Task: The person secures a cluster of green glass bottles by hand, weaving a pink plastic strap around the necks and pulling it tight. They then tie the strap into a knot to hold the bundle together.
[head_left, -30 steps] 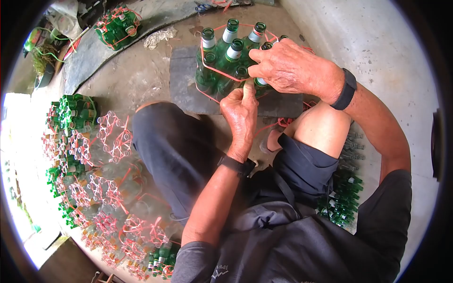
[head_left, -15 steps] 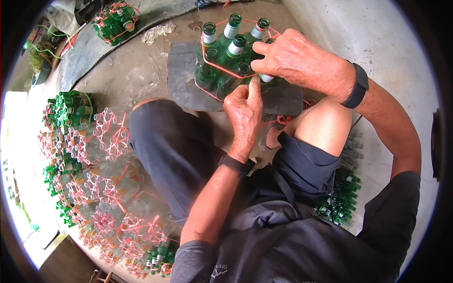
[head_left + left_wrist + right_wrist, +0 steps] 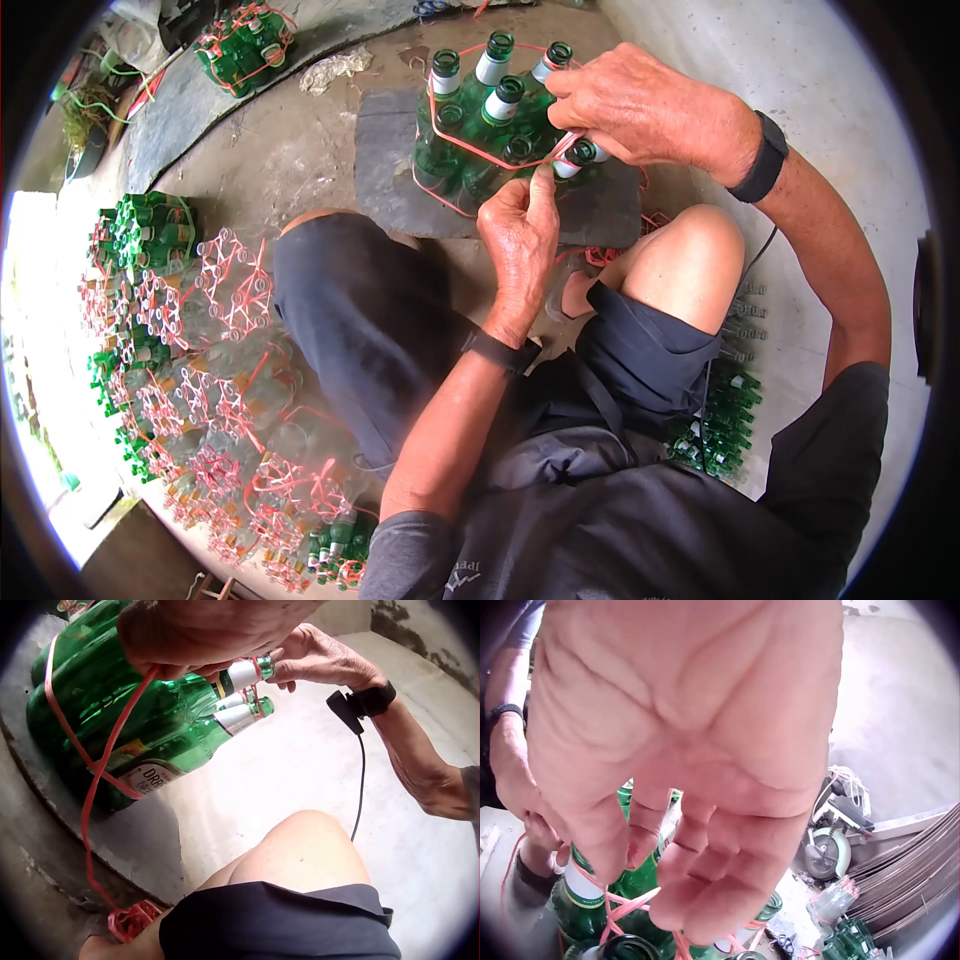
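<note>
Green glass bottles (image 3: 495, 112) stand upright in a cluster, pink-red twine (image 3: 470, 155) running around their outside and between some necks. At the near side of the cluster, my left hand (image 3: 517, 228) pinches the twine between thumb and curled fingers. My right hand (image 3: 640, 105) is over the right-hand bottles, its fingers bent around a strand near a bottle neck. In the left wrist view a length of twine (image 3: 90, 817) hangs from the left hand (image 3: 217, 630) down to a red bundle (image 3: 133, 921). The right wrist view shows crossed strands (image 3: 630, 904) under the right hand (image 3: 697, 750).
The cluster stands on a dark flat board (image 3: 385, 150) on the floor. Another tied green bundle (image 3: 245, 50) is at the upper left. Many tied clear bottles (image 3: 235, 285) fill the left side; more green bottles (image 3: 725, 425) lie beside the right leg. A pale wall (image 3: 800, 100) rises at right.
My right hand has shifted slightly up, uncovering a bottle top and twine strands near my left thumb. The left hand has moved a little to the right.
</note>
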Motion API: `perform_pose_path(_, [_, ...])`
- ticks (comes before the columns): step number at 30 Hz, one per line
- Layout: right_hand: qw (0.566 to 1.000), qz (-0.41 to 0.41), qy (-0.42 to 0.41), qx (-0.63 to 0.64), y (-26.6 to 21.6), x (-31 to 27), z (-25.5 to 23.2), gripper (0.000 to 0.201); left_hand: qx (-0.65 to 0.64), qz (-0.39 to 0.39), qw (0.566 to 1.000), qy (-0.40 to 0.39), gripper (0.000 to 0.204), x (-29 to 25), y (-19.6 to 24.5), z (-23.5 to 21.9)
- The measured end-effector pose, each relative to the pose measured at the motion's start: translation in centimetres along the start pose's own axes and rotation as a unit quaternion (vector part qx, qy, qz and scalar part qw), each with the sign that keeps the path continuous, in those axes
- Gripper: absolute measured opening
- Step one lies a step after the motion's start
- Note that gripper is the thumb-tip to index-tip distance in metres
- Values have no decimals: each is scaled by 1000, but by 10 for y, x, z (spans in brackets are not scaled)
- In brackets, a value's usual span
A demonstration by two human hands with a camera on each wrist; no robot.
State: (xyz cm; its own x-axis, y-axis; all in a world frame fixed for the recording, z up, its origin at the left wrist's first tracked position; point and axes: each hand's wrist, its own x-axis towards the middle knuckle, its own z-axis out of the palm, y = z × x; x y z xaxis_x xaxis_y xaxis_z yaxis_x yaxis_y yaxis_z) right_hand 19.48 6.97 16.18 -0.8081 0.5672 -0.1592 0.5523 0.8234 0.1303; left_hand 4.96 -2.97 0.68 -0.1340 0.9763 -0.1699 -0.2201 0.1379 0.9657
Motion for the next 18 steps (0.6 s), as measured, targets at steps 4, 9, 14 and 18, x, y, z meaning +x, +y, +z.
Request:
perform_pose_path(4, [996, 7, 25, 87, 5, 4, -3, 10, -21, 17, 1000, 1, 45, -1, 1, 2])
perform_pose_path(9, [950, 15, 19, 311, 14, 6, 9, 15, -8, 20, 1000, -15, 45, 1, -1, 2])
perform_pose_path(14, [896, 92, -17, 434, 12, 3, 25, 12, -19, 29, 999, -17, 46, 0, 1, 5])
perform_pose_path(18, [891, 92, 33, 443, 13, 0, 29, 15, -15, 19, 999, -31, 42, 1, 5, 4])
